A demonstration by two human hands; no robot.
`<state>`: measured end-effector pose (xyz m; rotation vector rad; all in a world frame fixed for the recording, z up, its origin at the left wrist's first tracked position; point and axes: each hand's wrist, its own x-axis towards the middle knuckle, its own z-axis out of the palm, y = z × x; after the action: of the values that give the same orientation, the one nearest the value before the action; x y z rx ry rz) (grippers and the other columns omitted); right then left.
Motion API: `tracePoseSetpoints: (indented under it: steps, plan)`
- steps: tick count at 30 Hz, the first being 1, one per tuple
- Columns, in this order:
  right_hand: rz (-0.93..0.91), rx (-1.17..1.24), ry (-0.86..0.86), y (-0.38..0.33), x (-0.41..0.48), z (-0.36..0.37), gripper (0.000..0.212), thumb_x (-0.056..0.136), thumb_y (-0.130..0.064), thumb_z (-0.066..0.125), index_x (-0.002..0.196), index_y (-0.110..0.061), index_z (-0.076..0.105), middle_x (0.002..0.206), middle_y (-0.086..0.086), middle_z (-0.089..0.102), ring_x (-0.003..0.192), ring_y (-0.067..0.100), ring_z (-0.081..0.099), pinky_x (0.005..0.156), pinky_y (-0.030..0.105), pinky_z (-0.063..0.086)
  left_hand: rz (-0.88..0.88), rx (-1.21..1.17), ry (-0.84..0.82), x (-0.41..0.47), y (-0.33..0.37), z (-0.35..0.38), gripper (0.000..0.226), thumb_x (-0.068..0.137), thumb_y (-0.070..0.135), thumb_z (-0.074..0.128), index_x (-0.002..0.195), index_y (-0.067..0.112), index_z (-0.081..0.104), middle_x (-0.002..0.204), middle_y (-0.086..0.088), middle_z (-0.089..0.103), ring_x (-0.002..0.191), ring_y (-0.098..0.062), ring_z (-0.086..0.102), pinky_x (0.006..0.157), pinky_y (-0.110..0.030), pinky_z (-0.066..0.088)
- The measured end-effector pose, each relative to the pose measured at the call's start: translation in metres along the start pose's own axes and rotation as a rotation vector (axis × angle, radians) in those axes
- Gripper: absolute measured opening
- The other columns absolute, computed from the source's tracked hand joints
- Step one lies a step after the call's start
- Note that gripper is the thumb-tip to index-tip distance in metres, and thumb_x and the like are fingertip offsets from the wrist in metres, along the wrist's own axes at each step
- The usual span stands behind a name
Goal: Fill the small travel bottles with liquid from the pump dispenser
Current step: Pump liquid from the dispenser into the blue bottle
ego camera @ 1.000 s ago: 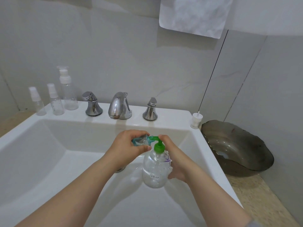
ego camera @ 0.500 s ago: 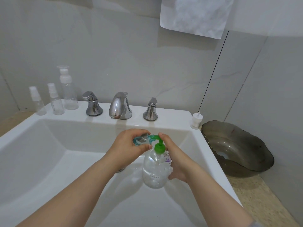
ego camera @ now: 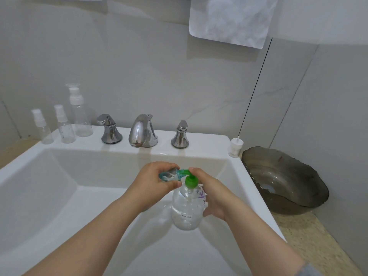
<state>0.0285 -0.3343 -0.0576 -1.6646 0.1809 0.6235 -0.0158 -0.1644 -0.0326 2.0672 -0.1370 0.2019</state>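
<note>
Where the ledge of the sink (ego camera: 49,196) meets the wall at the far left, three capped travel bottles (ego camera: 64,126) stand in a row, well apart from the hands. Next comes the chrome faucet (ego camera: 142,131). Over the basin, the left hand (ego camera: 157,184) curls around a small clear bottle (ego camera: 169,174), tipped sideways with its mouth at the green nozzle. The pump dispenser (ego camera: 187,208) is held upright by the right hand (ego camera: 217,198), one finger on the pump head. A white cap (ego camera: 236,147) sits on the ledge's right corner, beside a dark bowl (ego camera: 284,176).
</note>
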Motion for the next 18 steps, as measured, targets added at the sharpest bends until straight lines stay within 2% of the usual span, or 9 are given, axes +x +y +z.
tracePoseSetpoints:
  steps: [3,6,10,13,18]
  plan:
    - [-0.002,-0.039,0.021,0.0023,-0.0012,0.0023,0.062,0.066,-0.075,0.055,0.112,-0.033,0.065,0.125,0.001,0.061,0.118,0.026,0.053,0.105,0.053,0.036,-0.007,-0.001,-0.008,0.0001,-0.0003,-0.0012,0.031,0.074,0.015,0.078,0.09,0.039,0.066,0.093,0.01,0.069,0.083,0.001,0.064,0.073,-0.007,0.046]
    - [0.018,-0.033,-0.002,0.0017,0.0005,0.0054,0.074,0.056,-0.083,0.055,0.113,-0.036,0.064,0.13,0.001,0.058,0.122,0.026,0.051,0.108,0.054,0.032,-0.002,0.014,0.006,0.0021,0.0009,-0.0039,0.03,0.074,0.016,0.078,0.095,0.035,0.067,0.095,0.009,0.07,0.087,-0.003,0.065,0.079,-0.016,0.05]
    - [0.063,-0.004,-0.031,-0.0011,0.0026,0.0039,0.089,0.045,-0.086,0.059,0.12,-0.038,0.061,0.138,0.001,0.052,0.126,0.029,0.048,0.107,0.055,0.032,0.016,0.008,0.03,0.0023,0.0026,-0.0047,0.031,0.075,0.017,0.078,0.09,0.04,0.065,0.095,0.009,0.07,0.088,-0.005,0.065,0.085,-0.025,0.052]
    - [0.065,-0.019,-0.031,-0.0011,0.0026,0.0023,0.094,0.043,-0.086,0.057,0.124,-0.038,0.059,0.138,0.002,0.052,0.126,0.029,0.048,0.104,0.053,0.033,0.031,0.012,0.037,0.0015,0.0019,-0.0033,0.033,0.075,0.018,0.078,0.086,0.045,0.063,0.095,0.012,0.069,0.089,-0.003,0.064,0.085,-0.026,0.052]
    - [0.053,-0.029,-0.035,-0.0016,-0.0004,0.0037,0.1,0.044,-0.094,0.053,0.129,-0.041,0.055,0.143,0.0,0.048,0.132,0.03,0.043,0.109,0.058,0.026,0.029,0.007,0.042,0.0022,0.0019,-0.003,0.033,0.075,0.019,0.078,0.087,0.046,0.063,0.095,0.011,0.07,0.089,-0.003,0.064,0.085,-0.027,0.052]
